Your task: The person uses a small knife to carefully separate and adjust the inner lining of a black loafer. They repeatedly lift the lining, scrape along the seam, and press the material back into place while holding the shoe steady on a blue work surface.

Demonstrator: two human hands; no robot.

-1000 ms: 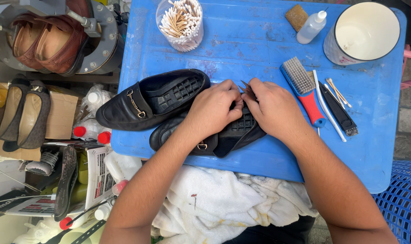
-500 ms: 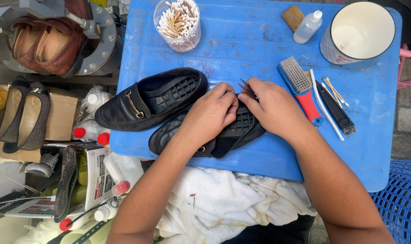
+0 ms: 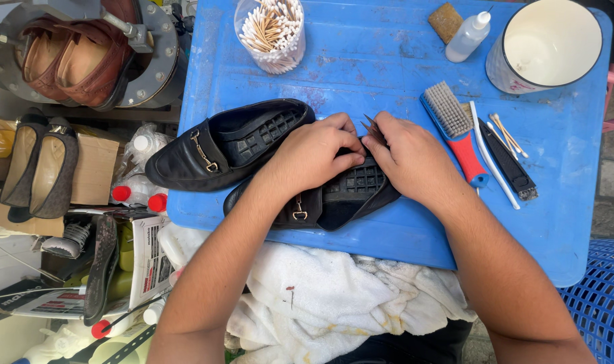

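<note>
Off to the left, pairs of shoes sit in the clutter beside the blue table. On the table itself a black loafer with a gold buckle lies on its side, toe toward the lower left and heel up toward the middle.

Just below it lies the second loafer, sole up, so its dark grid tread faces the camera. Its long axis runs roughly left to right, tilted a little, with the buckle end peeping out under the left wrist. It lies directly beneath both hands, near the table's front edge, above a white towel.

The left hand is curled, fingers bent down against the upper edge of that sole, thumb tucked toward the other hand. The right hand meets it knuckle to knuckle, pinching a small thin pointed tool whose tip sticks up between them. Both hands are equally near the shoe.

Farther right lie a red-handled brush, some slim tools and a white mug.
</note>
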